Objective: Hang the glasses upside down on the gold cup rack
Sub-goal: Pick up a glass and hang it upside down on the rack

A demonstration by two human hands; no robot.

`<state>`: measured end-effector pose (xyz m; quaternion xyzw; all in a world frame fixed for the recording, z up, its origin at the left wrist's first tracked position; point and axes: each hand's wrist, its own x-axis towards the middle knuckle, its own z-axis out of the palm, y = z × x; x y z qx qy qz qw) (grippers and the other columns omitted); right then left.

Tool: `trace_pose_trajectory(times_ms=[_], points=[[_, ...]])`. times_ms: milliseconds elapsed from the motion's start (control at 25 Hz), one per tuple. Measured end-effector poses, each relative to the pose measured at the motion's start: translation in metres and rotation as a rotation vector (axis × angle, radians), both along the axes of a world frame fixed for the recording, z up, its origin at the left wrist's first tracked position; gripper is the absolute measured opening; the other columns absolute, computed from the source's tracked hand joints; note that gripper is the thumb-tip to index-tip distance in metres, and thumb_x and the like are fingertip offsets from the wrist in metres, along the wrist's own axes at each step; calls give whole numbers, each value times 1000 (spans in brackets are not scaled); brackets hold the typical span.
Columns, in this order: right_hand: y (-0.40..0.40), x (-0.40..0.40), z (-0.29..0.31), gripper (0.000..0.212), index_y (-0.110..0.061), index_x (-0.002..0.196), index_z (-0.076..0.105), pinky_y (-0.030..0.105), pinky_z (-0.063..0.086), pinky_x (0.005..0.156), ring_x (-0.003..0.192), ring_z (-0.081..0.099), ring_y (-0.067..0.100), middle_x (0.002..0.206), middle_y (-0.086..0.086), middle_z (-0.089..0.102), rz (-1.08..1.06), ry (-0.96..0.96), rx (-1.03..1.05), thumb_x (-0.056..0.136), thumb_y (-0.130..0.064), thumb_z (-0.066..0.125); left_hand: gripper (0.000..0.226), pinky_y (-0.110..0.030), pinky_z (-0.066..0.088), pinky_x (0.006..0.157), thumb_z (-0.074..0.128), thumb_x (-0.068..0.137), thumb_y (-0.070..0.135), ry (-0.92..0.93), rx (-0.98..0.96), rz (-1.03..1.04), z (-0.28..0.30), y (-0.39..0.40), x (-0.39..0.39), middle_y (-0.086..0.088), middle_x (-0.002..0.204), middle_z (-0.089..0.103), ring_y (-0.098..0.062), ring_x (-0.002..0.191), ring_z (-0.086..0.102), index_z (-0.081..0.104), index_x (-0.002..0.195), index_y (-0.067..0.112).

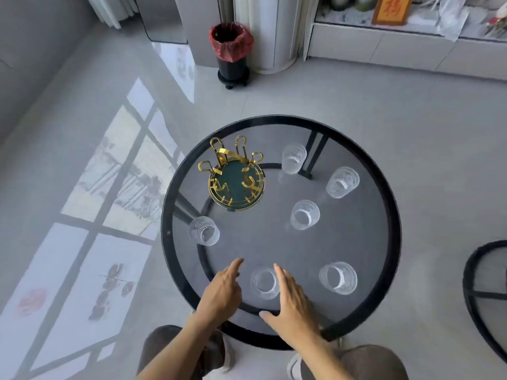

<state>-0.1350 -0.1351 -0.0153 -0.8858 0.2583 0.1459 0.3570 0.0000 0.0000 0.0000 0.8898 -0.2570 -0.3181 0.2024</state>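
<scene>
On the round glass table (384,187), both hands are flanking the nearest glass (265,283).
Left hand (222,293) and right hand (290,300) are hovering open, gripping nothing; the gold cup rack (236,179) is standing empty.

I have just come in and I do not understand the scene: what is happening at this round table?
A person stands over a round glass table with both hands open around one clear glass at the near edge. The left hand and right hand flank it, but neither grips it yet. Five other glasses stand upright on the table, for example one at the left. The gold cup rack at the far left holds no glasses, so hanging has not begun.
</scene>
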Motion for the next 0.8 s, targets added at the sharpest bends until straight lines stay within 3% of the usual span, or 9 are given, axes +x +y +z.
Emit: trace_pose_trajectory(times_ms=[80, 200, 360, 480, 680, 800], points=[[7, 7, -31, 102, -34, 153, 4, 39, 37, 106, 139, 34, 24, 162, -1, 19, 64, -107, -88, 77, -52, 69, 57, -37, 47, 92, 46, 90, 4, -61, -85, -34, -37, -2, 5, -10, 128, 62, -26, 116, 56, 38, 145, 16], [8, 12, -92, 90, -27, 146, 35, 36, 51, 88, 116, 58, 26, 138, 5, 52, 36, -359, -231, 68, -44, 76, 41, -41, 51, 84, 52, 91, 3, -308, -280, -111, -96, -9, 18, -7, 114, 69, -29, 101, 63, 56, 131, 10], [12, 13, -152, 93, -28, 140, 42, 23, 49, 88, 112, 60, 11, 128, -7, 57, -175, -721, -165, 59, -47, 81, 36, -40, 50, 82, 49, 87, 12, -415, -436, -209, -172, -5, 6, 1, 114, 69, -23, 98, 62, 64, 120, 13], [22, 9, -175, 101, -29, 142, 40, 13, 43, 94, 118, 54, -4, 132, -16, 56, -335, -788, -55, 53, -52, 84, 37, -30, 43, 84, 60, 81, 9, -529, -520, -201, -205, -1, -3, 8, 116, 65, -17, 99, 55, 62, 115, 21], [32, 2, -189, 86, -29, 137, 45, 31, 48, 95, 119, 55, 10, 129, -11, 60, -407, -756, 63, 63, -37, 88, 40, -30, 43, 91, 55, 87, 11, -617, -543, -198, -213, 10, -20, 5, 117, 64, -18, 107, 54, 56, 125, 19], [43, -6, -186, 82, -28, 134, 44, 29, 48, 86, 112, 59, 16, 125, -7, 62, -433, -727, 59, 64, -39, 86, 44, -34, 39, 103, 51, 92, 16, -605, -492, -181, -208, 21, -41, 1, 130, 62, -20, 122, 52, 49, 136, 18]])
